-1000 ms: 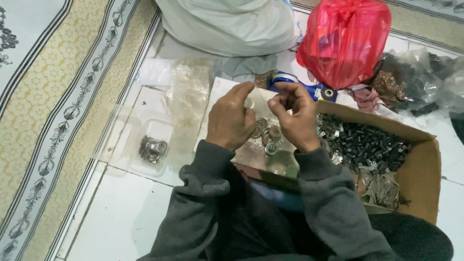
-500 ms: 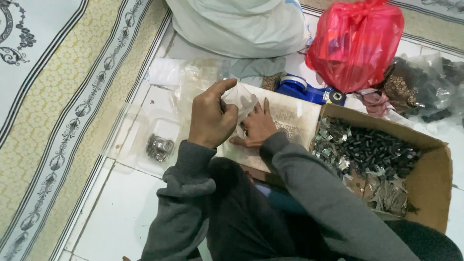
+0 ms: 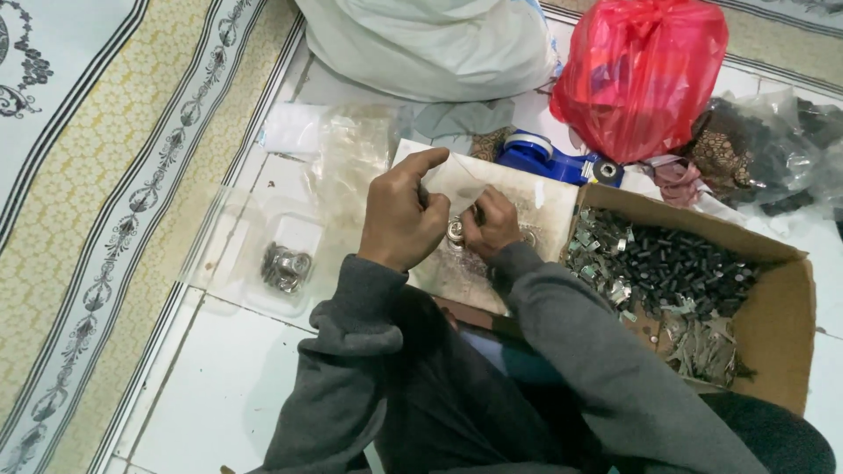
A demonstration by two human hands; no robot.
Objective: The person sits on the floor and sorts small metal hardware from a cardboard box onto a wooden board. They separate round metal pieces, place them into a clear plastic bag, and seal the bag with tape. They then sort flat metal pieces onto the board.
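White tiled floor point(image 3: 219, 395), crinkly clear bag point(image 3: 457, 180)

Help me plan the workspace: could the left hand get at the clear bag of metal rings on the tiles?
Probably yes. The bag of rings lies on open tile left of the left hand, nothing between them, though that hand holds a small clear bag.

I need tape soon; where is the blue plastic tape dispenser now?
In the head view, the blue plastic tape dispenser lies on the floor, between the red plastic bag and the cardboard box.
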